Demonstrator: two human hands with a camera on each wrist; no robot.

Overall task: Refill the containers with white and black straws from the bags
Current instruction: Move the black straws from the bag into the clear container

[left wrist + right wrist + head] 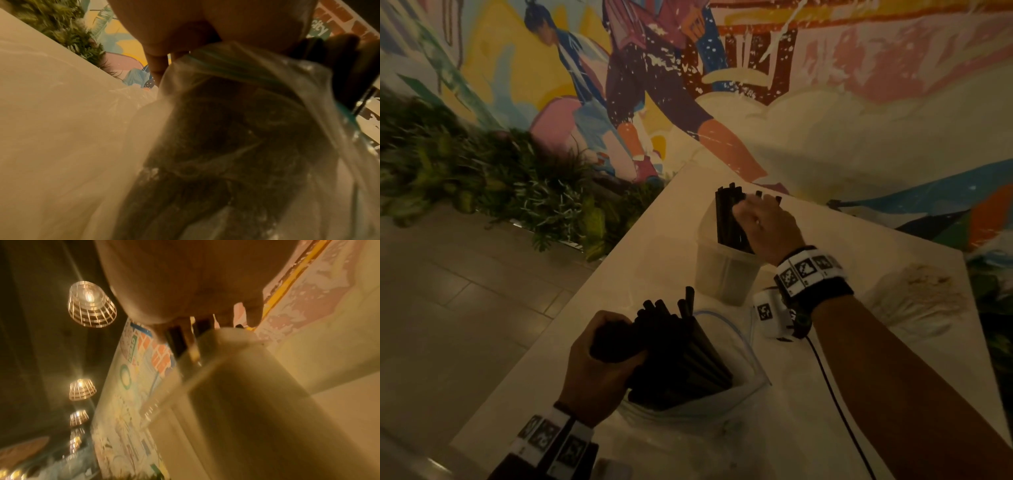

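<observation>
On the pale worktop (pixel 661 240), beneath a painted mural (pixel 654 85): clear bag (pixel 750 383) of black straws (pixel 688 356), left hand (pixel 592 373) fingers curled round their tops; beyond, tub (pixel 722 274), right hand (pixel 767 226) fingers gripping straws standing inside.

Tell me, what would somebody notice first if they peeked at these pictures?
Probably the big colourful mural painted across the wall behind the white table. Next, the left hand gripping a bunch of black straws that stick out of a clear plastic bag at the near end. Farther back, the right hand holds more black straws in a clear container.
</observation>
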